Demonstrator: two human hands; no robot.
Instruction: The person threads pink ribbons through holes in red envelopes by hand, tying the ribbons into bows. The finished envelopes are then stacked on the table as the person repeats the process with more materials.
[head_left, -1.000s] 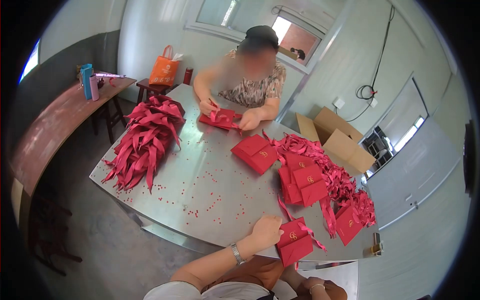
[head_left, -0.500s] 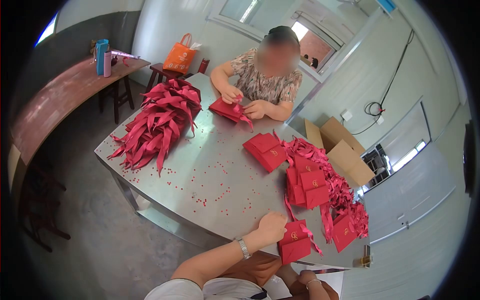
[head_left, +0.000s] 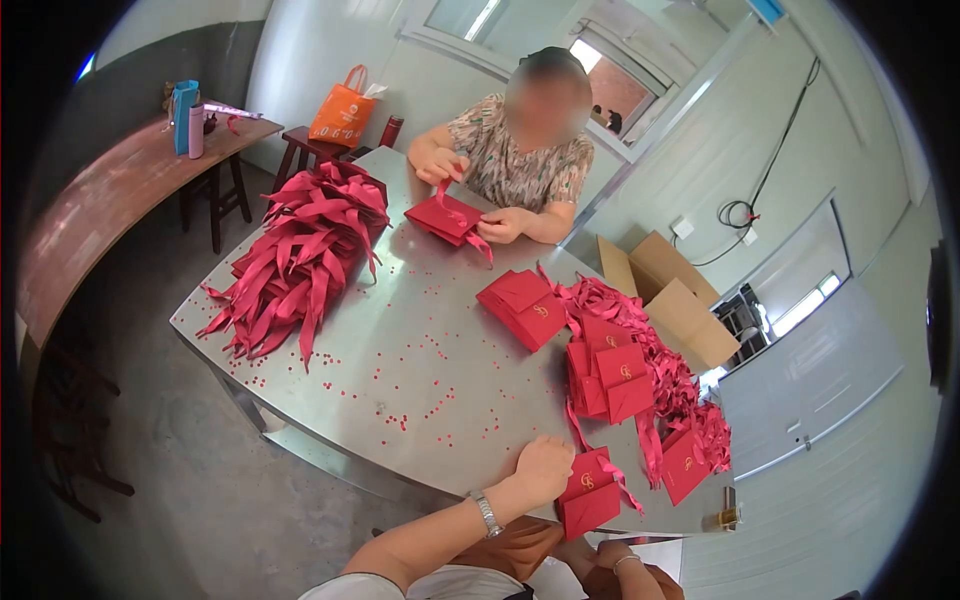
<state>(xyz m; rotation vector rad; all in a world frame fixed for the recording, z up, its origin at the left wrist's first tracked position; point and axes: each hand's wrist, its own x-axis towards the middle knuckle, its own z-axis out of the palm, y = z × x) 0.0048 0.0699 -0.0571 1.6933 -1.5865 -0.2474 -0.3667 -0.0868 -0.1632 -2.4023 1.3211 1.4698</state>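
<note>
My left hand, with a metal watch at the wrist, rests in a loose fist on the table's near edge. Its fingers curl under, and what they hold, if anything, is hidden. Right beside the knuckles lies a red paper gift bag with a gold mark and a pink ribbon. My right hand, wearing a bracelet, is low in my lap, its fingers mostly out of sight. Further up the table are a stack of red bags, another folded red bag and a bag leaning at the right.
Across the metal table, a person handles a ribboned red bag. A heap of ribboned bags lies at the left, tangled ribbon at the right. Small red dots are scattered between. An open carton stands beyond.
The view has shifted slightly, so things sit a little further left. Across the table, the person has raised one hand, drawing the ribbon up from the bag. My hands stay in place.
</note>
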